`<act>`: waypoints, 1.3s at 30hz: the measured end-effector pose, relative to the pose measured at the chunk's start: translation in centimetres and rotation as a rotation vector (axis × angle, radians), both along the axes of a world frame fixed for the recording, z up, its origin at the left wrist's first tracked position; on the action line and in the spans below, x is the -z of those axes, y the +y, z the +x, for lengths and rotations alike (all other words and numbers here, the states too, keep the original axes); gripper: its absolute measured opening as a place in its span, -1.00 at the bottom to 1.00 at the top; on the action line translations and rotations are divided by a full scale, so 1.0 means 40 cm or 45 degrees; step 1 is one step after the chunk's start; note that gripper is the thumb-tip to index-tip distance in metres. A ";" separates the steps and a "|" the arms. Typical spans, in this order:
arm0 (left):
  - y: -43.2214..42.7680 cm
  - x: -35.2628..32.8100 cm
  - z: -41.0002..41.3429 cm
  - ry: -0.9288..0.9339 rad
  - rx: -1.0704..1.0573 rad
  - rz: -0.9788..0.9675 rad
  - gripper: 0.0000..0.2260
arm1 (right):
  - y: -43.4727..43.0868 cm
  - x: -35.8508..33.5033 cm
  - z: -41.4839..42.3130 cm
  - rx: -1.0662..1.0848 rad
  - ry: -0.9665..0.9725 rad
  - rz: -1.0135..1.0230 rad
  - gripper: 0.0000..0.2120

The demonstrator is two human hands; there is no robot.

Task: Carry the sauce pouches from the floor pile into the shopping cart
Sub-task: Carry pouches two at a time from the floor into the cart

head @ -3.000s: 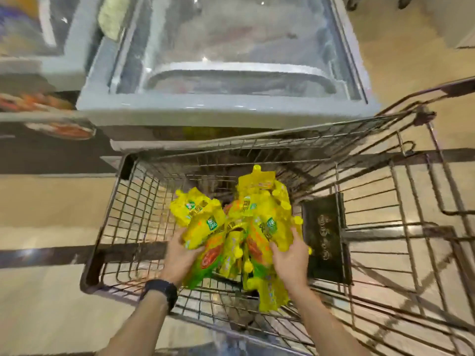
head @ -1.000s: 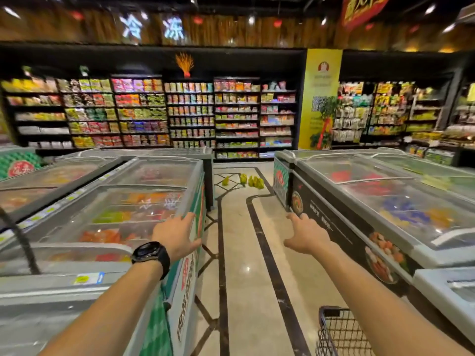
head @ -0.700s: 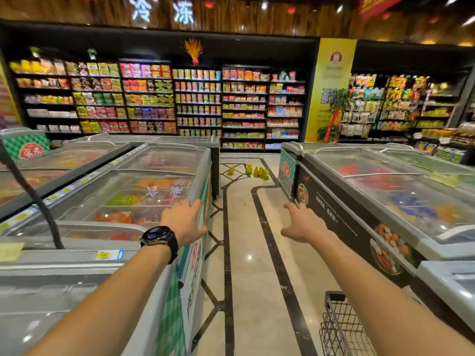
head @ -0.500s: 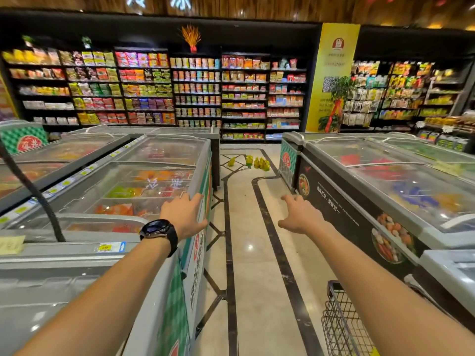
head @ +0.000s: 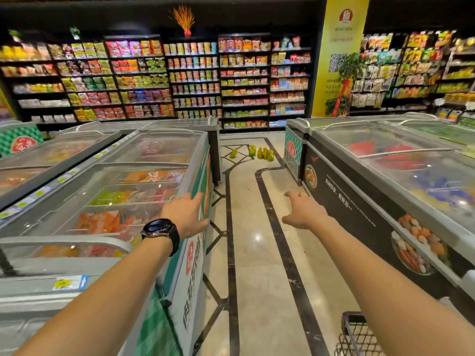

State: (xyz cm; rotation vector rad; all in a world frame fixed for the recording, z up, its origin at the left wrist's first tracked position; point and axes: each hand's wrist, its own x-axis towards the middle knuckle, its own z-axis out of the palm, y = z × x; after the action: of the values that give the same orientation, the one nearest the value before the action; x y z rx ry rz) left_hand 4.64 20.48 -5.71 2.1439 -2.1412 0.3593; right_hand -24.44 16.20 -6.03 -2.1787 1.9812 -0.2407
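2 freezers (head: 108, 191) flank aisle; sauce pouches (head: 259, 152) far ahead, path clear.

Your left hand (head: 189, 214) and right hand (head: 303, 210) reach forward, empty and spread, mid-frame between two freezers (head: 108, 181). Yellow pouches (head: 259, 152) stand on the floor (head: 252, 253) above centre. A cart (head: 356, 335) corner shows lower right.
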 end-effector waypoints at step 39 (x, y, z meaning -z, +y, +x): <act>-2.139 0.089 0.054 0.132 -0.006 0.206 -0.39 | -2.084 0.055 -0.055 0.151 -0.080 0.120 -0.23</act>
State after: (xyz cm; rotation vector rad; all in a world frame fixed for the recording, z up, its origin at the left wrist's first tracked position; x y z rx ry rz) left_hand 6.79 -65.07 -9.26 2.1967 -2.1768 0.0750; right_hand -26.64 -67.15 -8.22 -1.9759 2.0462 -0.2244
